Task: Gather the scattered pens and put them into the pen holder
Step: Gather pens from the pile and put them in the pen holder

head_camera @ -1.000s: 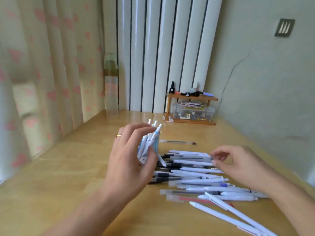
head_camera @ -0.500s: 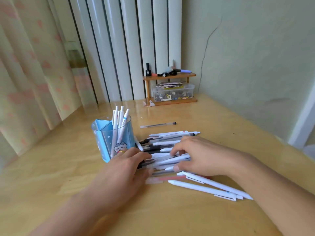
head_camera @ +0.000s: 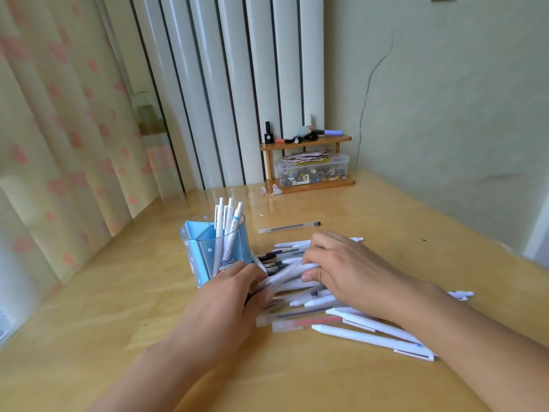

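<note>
A clear and blue pen holder [head_camera: 205,251] stands upright on the wooden table, with several white pens [head_camera: 227,221] sticking out of it. Just right of it lies a pile of scattered pens [head_camera: 350,322], mostly white, some clear with black or red ink. My left hand [head_camera: 225,307] rests at the pile's left end, fingers curled around a few white pens, though blur hides the exact hold. My right hand [head_camera: 347,272] lies on top of the pile, fingers closed over the same bunch. One clear pen [head_camera: 288,228] lies apart, behind the pile.
A small wooden shelf [head_camera: 309,162] with a clear box of trinkets stands at the table's back edge against the wall. A curtain [head_camera: 59,129] hangs along the left side. The green wall borders the table on the right.
My left hand has let go of the pens now standing in the holder and come down to the pile. Both hands have closed together on a bunch of white pens.
</note>
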